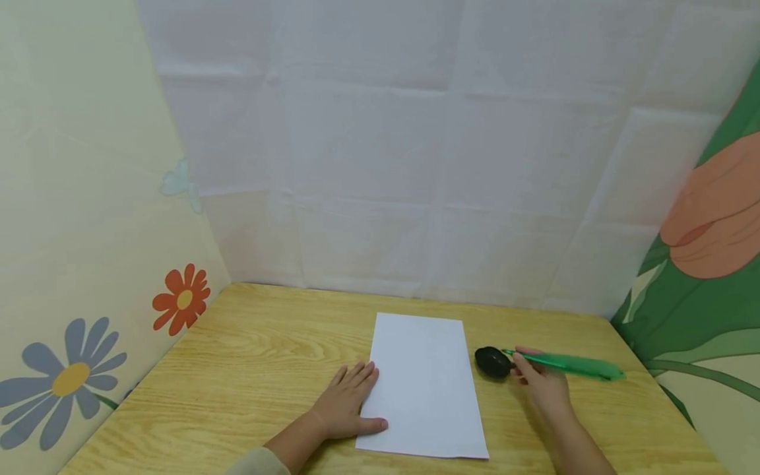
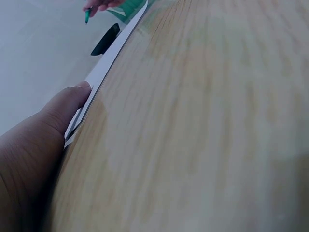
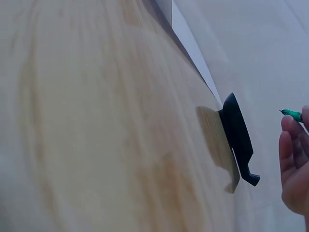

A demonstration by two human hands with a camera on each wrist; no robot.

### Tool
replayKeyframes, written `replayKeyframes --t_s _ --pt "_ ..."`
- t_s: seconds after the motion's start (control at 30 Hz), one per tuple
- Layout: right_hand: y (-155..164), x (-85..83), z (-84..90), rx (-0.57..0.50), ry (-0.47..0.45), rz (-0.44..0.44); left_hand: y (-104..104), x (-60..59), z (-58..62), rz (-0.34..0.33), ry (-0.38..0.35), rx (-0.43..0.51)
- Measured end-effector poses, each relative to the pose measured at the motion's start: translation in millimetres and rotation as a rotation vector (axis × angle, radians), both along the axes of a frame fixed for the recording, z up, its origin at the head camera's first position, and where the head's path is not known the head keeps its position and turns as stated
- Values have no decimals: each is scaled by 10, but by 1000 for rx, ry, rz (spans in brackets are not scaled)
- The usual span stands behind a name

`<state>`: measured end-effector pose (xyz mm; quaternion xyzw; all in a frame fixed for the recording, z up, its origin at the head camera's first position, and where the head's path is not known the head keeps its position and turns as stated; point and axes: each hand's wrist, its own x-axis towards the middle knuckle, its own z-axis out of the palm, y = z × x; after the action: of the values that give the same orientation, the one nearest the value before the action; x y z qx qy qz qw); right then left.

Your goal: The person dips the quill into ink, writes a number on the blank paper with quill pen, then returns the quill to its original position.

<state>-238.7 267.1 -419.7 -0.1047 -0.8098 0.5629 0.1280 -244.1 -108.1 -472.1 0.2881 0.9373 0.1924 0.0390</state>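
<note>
My left hand (image 1: 350, 404) lies flat on the edge of the paper (image 1: 426, 389) while, to its right, my right hand (image 1: 543, 384) pinches the pen (image 1: 576, 364), probably light and stiff, near its tip, the best hold.

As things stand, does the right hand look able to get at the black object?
Probably yes: the black object lies just beside the right hand, with nothing seen blocking the way. That hand pinches a green pen, though, which may hamper a grasp.
</note>
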Motion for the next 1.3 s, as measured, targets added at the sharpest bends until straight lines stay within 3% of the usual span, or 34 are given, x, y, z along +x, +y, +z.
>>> replayKeyframes --t_s 0.23,0.57,0.87,1.3 --pt "-4 -12 22 5 -9 9 1 -3 -16 6 0 -13" --pt "-19 -19 40 -77 -15 -7 1 2 19 4 -4 -25" --pt "-7 -17 71 -65 -51 -21 1 11 38 6 -15 -25" --pt "12 -42 67 -36 -92 27 -7 21 55 3 -17 -13"
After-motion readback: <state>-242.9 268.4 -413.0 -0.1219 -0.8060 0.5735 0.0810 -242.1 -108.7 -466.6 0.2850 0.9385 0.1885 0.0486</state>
